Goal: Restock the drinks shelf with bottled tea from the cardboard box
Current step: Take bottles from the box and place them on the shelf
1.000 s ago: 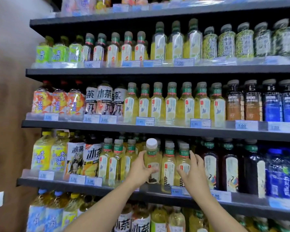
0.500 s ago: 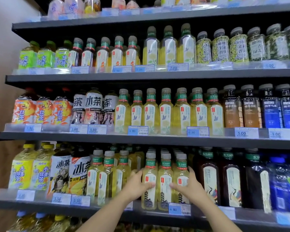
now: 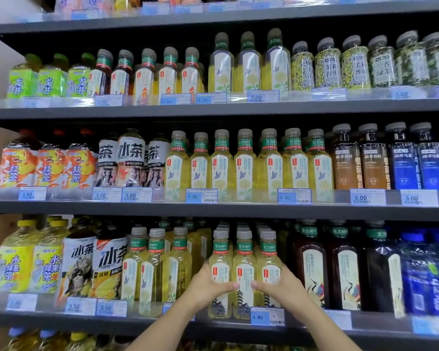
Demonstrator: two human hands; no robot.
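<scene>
We had our left hand (image 3: pixel 208 285) and right hand (image 3: pixel 283 287) curled round three front-row tea bottles (image 3: pixel 244 262) on the shelf (image 3: pixel 137 323), gripping them from both sides, thumbs nearly touching.

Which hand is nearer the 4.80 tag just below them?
Right. The right hand grips the bottles just above the tag; the left hand holds them too, but up and to the tag's left.
</scene>
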